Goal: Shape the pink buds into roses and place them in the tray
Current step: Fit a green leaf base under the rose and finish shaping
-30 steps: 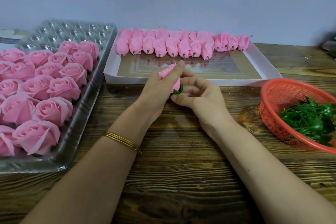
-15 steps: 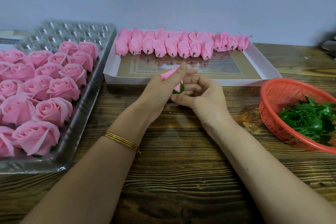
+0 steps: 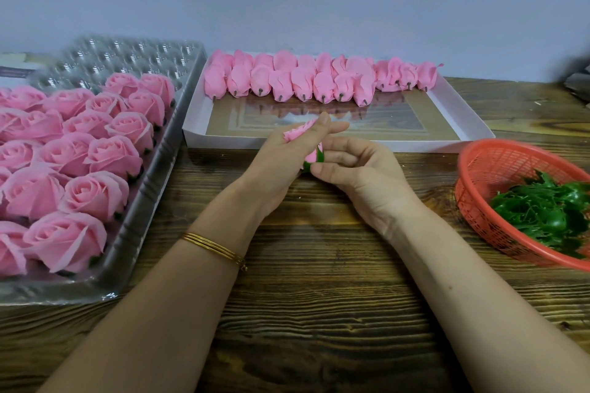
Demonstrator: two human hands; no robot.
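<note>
A pink bud (image 3: 300,132) with a green base sits between both hands over the wooden table, just in front of the white box. My left hand (image 3: 281,159) wraps around its petals, thumb and forefinger pinching the top. My right hand (image 3: 360,175) grips the green base with its fingertips. Most of the bud is hidden by my fingers. A clear plastic tray (image 3: 134,233) at the left holds several finished pink roses (image 3: 92,191). Several unshaped pink buds (image 3: 287,80) lie in rows at the back of the white box (image 3: 348,142).
A red plastic basket (image 3: 498,166) of green leaf pieces (image 3: 542,210) stands at the right edge. The tray's far cells (image 3: 127,57) hold nothing. A wall runs behind the table. A dark object (image 3: 579,86) lies at the far right.
My left thumb and forefinger have slid up along the bud's petals, and my right fingers have shifted slightly on the green base. Everything else has stayed in place.
</note>
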